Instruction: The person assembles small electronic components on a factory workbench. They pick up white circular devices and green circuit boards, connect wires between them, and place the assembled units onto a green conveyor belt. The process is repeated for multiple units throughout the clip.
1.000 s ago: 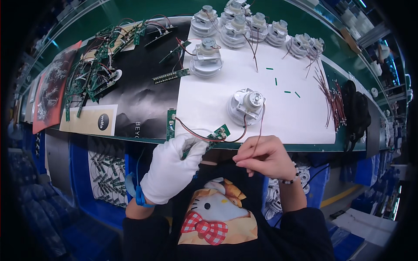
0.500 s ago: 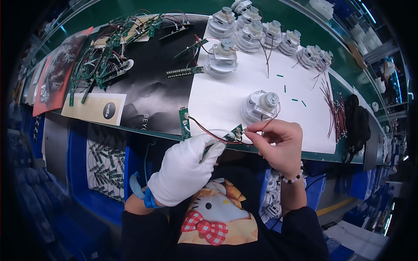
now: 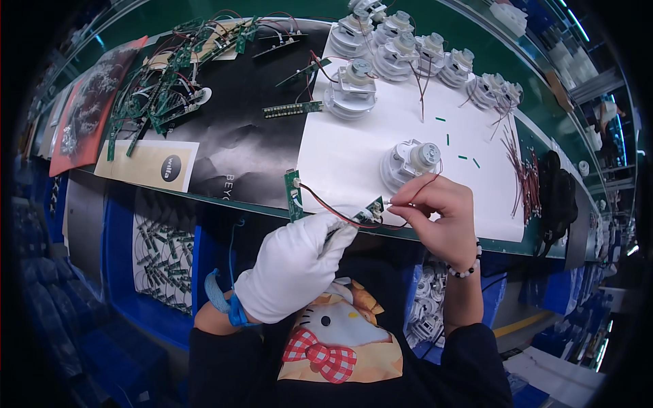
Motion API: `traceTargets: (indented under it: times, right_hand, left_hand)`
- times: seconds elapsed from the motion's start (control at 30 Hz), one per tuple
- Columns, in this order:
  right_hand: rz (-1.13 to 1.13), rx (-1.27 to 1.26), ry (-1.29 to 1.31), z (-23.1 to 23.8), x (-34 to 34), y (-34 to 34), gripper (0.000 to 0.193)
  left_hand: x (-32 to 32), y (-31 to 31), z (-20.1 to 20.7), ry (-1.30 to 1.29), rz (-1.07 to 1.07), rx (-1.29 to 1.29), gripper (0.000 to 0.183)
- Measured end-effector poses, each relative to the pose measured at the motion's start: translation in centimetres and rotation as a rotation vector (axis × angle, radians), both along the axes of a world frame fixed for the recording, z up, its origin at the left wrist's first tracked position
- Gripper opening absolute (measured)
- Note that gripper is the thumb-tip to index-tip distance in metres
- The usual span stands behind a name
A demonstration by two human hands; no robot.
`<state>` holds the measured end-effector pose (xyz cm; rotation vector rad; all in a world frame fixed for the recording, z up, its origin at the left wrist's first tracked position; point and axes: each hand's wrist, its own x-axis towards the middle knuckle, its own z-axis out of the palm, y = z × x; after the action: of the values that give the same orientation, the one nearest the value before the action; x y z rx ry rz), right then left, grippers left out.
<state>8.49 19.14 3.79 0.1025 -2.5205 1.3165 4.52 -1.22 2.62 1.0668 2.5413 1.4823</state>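
Observation:
My left hand (image 3: 296, 262), in a white glove, is closed around a small green circuit board (image 3: 373, 209) whose parts-laden end sticks out past the fingers. A red and black cable (image 3: 320, 200) links it to a second green board (image 3: 294, 196) by the bench edge. My bare right hand (image 3: 443, 212) pinches a tiny white wire connector (image 3: 388, 202) at the corner of the held board; whether they touch I cannot tell. Thin wires near those fingertips rise to a white motor unit (image 3: 410, 164) on the white sheet just beyond.
Several white motor units (image 3: 396, 58) stand at the back. A tangle of wired boards (image 3: 170, 88) lies far left, near a red-edged bag (image 3: 95, 109). Loose wires (image 3: 520, 177) and a black pouch (image 3: 559, 194) are at right. Below the bench, a blue bin (image 3: 122, 272) holds boards.
The view has shifted slightly. Both hands keep their holds, with the right fingertips and connector still close to the board's corner.

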Motion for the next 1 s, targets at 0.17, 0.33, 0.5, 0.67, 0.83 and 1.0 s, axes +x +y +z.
traceTargets:
  times: [0.17, 0.33, 0.5, 0.67, 0.83, 1.0]
  right_hand:
    - [0.036, 0.653, 0.268, 0.7, 0.7, 0.7, 0.016]
    - [0.169, 0.822, 0.480, 2.5, 0.4, 1.8, 0.018]
    - [0.405, 0.855, 0.482, 3.9, -1.1, 2.2, 0.029]
    - [0.574, 0.827, 0.545, 5.6, -1.7, 1.4, 0.029]
    - [0.558, 0.742, 0.643, 5.3, -2.4, 1.3, 0.026]
    - [0.454, 0.604, 0.321, 5.6, -2.3, 1.0, 0.012]
  left_hand:
    - [-0.1, -0.2, 0.0, -0.017, 0.008, 0.022, 0.011]
    - [-0.2, -0.4, 0.4, -0.096, 0.011, 0.021, 0.009]
    - [-0.2, -0.5, 0.3, -0.075, 0.012, 0.032, 0.008]
    - [-0.2, -0.6, 0.3, -0.043, 0.007, 0.060, 0.011]
    - [-0.1, -0.6, 0.4, -0.025, 0.008, 0.096, 0.011]
    - [-0.3, -0.6, 0.8, -0.004, 0.008, 0.087, 0.010]
